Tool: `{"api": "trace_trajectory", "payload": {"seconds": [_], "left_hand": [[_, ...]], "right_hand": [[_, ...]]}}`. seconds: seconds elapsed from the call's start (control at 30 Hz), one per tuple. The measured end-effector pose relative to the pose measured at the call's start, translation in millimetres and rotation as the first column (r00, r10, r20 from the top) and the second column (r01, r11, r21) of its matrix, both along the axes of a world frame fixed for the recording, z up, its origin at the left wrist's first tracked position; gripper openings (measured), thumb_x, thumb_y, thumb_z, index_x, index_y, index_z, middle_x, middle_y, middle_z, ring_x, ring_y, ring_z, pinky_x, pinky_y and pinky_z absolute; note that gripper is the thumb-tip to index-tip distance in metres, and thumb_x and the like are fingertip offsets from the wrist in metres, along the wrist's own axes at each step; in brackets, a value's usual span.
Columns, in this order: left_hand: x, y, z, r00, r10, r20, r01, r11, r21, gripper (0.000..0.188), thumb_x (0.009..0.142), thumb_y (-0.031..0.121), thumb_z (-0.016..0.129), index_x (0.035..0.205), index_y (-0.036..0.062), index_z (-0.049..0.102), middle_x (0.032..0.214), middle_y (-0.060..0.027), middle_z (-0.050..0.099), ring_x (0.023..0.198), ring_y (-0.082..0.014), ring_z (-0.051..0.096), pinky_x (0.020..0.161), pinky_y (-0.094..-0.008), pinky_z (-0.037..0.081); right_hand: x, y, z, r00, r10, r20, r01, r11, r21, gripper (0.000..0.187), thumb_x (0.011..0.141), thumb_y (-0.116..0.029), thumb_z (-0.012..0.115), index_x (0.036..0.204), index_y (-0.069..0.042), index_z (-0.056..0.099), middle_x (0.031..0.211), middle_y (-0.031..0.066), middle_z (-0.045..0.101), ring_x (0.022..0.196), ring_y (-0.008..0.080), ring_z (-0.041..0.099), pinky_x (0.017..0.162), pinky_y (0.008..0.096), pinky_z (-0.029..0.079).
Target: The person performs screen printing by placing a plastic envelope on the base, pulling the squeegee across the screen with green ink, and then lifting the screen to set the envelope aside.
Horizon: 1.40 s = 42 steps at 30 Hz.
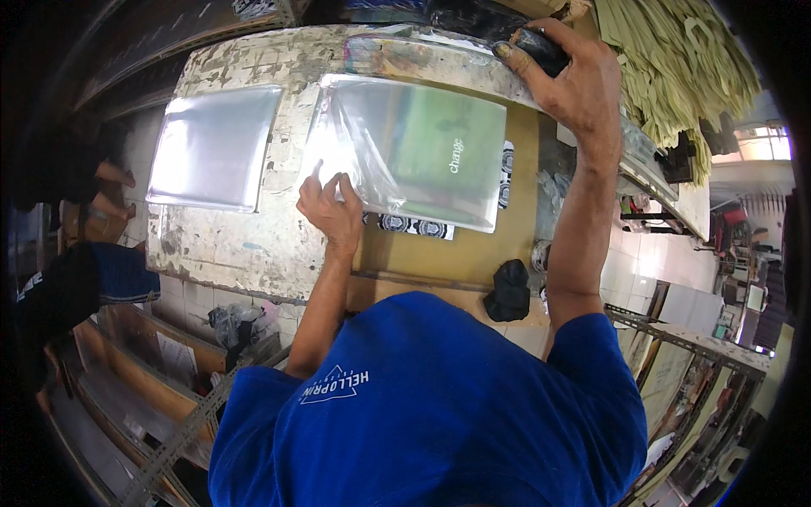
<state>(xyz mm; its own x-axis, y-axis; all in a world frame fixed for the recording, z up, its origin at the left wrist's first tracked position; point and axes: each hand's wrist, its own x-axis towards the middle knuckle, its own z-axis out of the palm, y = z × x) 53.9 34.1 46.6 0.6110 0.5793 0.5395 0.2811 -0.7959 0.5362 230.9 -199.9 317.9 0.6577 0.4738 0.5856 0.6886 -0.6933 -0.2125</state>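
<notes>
Hands: your left hand (331, 207) presses its fingertips on the near left corner of the clear plastic bag (405, 152); your right hand (568, 72) is clenched around a dark handle (541, 49) at the frame's top.
Bag: mid-frame, flat on the desk (245, 245), holding a green printed sheet (448, 148).
Black cloth: lower right of the bag (509, 291).
Stack of clear bags: upper left (215, 148).
Beige paper strips: piled at upper right (676, 68).
</notes>
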Motion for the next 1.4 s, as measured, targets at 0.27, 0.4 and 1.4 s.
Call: {"api": "trace_trajectory", "payload": {"seconds": [0.27,0.4,1.4], "left_hand": [[36.9,56.5,67.6,0.935,-0.035,0.353,0.156,0.935,-0.319,0.014,0.092,0.007,0.066,0.098,-0.0045,0.072,0.128,-0.0177,0.065,0.105,-0.0289,0.066,0.083,-0.0365,0.052],[20.1,128.8,65.5,0.894,0.068,0.444,0.195,0.832,-0.52,0.018,0.096,0.008,0.065,0.104,-0.0067,0.071,0.129,-0.0146,0.064,0.098,-0.0211,0.067,0.076,-0.0296,0.056],[-11.9,125.4,58.6,0.91,-0.238,0.339,0.412,0.615,-0.673,0.041,0.096,0.012,0.065,0.135,0.0016,0.058,0.114,-0.0082,0.068,0.104,-0.0188,0.065,0.088,-0.0337,0.052]], "right_hand": [[2.3,2.5,6.9,1.0,0.015,0.009,-0.015,1.0,-0.004,0.035,0.078,-0.037,0.084,0.098,-0.01,0.075,0.081,0.0109,0.075,0.073,0.0252,0.074,0.067,0.0344,0.056],[5.4,3.3,5.4,1.0,0.024,-0.02,-0.024,1.0,0.013,0.035,0.078,-0.034,0.085,0.1,-0.009,0.075,0.081,0.0116,0.075,0.073,0.0244,0.074,0.068,0.0333,0.056],[-48.9,-5.0,-53.9,0.993,0.047,0.111,-0.054,0.997,0.062,0.036,0.073,-0.033,0.081,0.098,-0.008,0.072,0.082,0.0118,0.071,0.072,0.0318,0.068,0.067,0.0411,0.053]]}}
